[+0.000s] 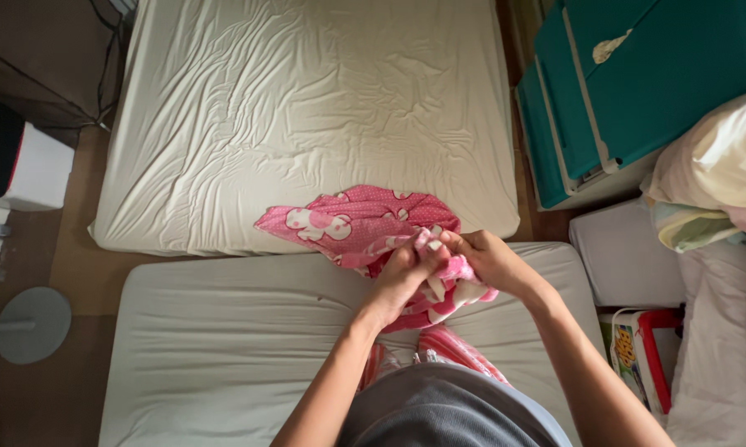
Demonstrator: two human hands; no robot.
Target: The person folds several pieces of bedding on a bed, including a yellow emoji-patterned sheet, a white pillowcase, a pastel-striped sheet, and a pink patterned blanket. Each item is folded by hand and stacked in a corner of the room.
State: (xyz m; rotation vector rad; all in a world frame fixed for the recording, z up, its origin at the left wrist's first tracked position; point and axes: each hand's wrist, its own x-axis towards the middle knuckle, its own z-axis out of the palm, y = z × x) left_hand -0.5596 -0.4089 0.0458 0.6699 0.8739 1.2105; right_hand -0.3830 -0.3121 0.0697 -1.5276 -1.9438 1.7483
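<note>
Nearest: grey shirt (447, 410). Above it, left hand (402, 277) and right hand (493, 261), fingers clenched on pink patterned cloth (360, 223), bunched partly over near mattress (224, 339). Gathering step, seemingly; next, probably, a regrip along the edge.

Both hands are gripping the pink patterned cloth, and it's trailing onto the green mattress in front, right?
Not quite. In the head view the left hand and right hand do both grip the pink patterned cloth, and it does trail onto the mattress in front, but that mattress is covered in a cream-white sheet, not green. The green thing is the cabinet on the right.
</note>
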